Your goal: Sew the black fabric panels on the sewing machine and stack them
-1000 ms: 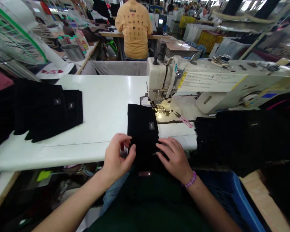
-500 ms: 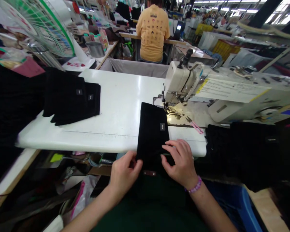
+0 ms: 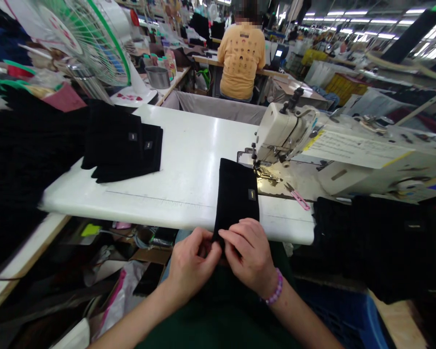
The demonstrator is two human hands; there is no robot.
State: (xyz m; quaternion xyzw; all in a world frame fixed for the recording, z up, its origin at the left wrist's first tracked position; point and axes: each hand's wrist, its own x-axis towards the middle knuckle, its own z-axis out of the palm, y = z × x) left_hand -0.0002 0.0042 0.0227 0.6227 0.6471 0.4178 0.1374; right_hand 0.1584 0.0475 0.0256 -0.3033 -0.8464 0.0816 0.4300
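black cloth (image 3: 236,189): label (image 3: 252,195) on, remaining work not shown.
on table (image 3: 189,155), sewing machine (image 3: 276,128) at its two o'clock; left hand (image 3: 192,264) pinches its seven o'clock corner; right hand (image 3: 250,252) curled alongside, grip unclear.

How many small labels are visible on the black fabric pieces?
4: one label on the middle fabric piece, two labels on the left pile, and one label on the right pile. More may be hidden inside the piles.
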